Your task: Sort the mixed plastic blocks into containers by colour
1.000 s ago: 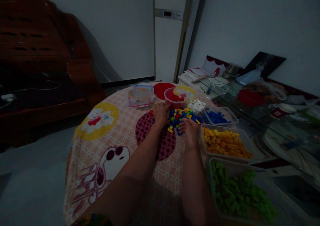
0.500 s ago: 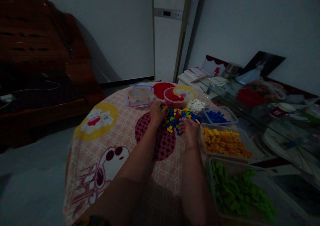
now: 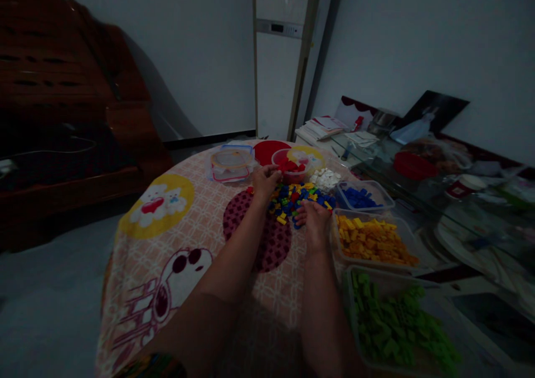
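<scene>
At the far left stands a dark wooden sofa (image 3: 79, 77). Right of it is a round bench under a patterned cloth (image 3: 200, 205), with clear lidded boxes (image 3: 229, 167) near its far edge. The left hand (image 3: 264, 183) is just right of these boxes, over the left far side of a mixed heap of small bricks (image 3: 288, 195), with its fingertips close to the left side of a round clear tub (image 3: 295, 178). Its thumb and fingers are bent toward each other; whether they pinch a brick cannot be told. Red bricks (image 3: 290, 166) lie in the tub. The heap, blue, yellow, green and red, lies loose on the cloth between the two hands. The right hand (image 3: 313, 219) is at the near right edge of the heap, fingers curled, and it cannot be told whether they grip anything. Beyond it lies a pile of white bricks (image 3: 325, 179). Farther right, three clear boxes stand in a row coming nearer: blue bricks (image 3: 360, 198), yellow bricks (image 3: 371, 241), then green bricks (image 3: 397, 322). A glass-topped table (image 3: 426, 213) with a paper cup (image 3: 463, 185) is at the right.
</scene>
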`<state>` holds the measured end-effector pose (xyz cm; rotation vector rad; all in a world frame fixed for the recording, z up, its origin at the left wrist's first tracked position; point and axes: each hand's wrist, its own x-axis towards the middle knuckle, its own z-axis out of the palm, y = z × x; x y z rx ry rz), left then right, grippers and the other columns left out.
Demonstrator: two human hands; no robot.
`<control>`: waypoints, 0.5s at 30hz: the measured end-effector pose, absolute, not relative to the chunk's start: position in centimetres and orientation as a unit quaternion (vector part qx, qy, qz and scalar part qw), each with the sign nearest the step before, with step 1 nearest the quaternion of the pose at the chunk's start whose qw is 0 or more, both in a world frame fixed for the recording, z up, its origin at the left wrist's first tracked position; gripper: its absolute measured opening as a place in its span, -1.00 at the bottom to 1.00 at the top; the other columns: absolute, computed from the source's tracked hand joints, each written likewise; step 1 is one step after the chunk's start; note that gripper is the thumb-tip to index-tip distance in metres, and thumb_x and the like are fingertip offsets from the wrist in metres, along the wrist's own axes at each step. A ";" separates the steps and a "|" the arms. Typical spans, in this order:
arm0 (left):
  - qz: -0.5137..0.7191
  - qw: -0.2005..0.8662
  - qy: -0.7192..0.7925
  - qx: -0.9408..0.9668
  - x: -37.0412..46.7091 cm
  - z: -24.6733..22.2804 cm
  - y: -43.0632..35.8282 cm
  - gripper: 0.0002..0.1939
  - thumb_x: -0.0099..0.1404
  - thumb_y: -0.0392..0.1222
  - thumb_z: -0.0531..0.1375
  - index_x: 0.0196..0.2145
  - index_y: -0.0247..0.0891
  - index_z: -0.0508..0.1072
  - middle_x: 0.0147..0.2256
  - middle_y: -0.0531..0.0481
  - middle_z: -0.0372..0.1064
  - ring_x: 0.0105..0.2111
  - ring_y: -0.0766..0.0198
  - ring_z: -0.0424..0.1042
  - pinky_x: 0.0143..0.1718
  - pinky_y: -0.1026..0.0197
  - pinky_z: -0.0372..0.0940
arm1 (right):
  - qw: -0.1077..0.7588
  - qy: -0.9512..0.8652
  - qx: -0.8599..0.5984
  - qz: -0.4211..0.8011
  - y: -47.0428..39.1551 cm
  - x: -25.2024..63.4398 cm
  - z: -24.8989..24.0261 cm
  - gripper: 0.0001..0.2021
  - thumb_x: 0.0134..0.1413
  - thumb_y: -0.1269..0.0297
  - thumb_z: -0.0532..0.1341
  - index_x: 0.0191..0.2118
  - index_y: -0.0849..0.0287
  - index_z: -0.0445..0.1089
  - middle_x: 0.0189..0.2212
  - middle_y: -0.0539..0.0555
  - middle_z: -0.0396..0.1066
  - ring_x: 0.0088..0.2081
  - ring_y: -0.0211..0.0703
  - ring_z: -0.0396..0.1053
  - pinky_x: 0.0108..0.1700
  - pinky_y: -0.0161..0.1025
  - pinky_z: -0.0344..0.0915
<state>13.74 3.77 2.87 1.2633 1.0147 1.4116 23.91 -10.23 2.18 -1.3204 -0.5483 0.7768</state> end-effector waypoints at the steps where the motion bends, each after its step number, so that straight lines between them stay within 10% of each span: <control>1: 0.581 0.485 0.405 0.514 14.1 2.9 4.0 -0.66 0.15 -0.19 0.26 -0.10 -0.32 0.52 -0.36 -0.04 0.55 -0.40 0.27 0.53 -0.24 0.18 0.46 | 0.686 -0.244 -0.590 0.348 -10.2 23.9 2.2 -0.76 -0.12 0.09 0.24 -0.48 0.18 0.44 -0.65 -0.08 0.38 -0.72 -0.32 0.27 -0.73 -0.38 0.15; 6: 0.576 0.492 0.368 0.538 14.4 3.1 4.3 -0.53 0.19 -0.25 0.23 0.07 -0.32 0.46 -0.04 -0.20 0.56 -0.09 0.16 0.56 -0.04 0.09 0.45 | 0.687 -0.255 -0.583 0.352 -10.3 24.0 2.3 -0.76 -0.12 0.09 0.24 -0.45 0.19 0.46 -0.65 -0.08 0.39 -0.71 -0.31 0.28 -0.72 -0.38 0.17; 15: 0.403 0.281 0.416 0.765 13.5 4.9 0.6 -0.86 0.17 -0.28 0.27 -0.30 -0.21 0.63 -0.31 -0.04 0.60 -0.30 0.15 0.52 -0.12 0.11 0.40 | 0.688 -0.260 -0.579 0.353 -10.3 24.2 1.7 -0.74 -0.06 0.07 0.24 -0.41 0.20 0.47 -0.64 -0.08 0.40 -0.70 -0.31 0.29 -0.70 -0.38 0.18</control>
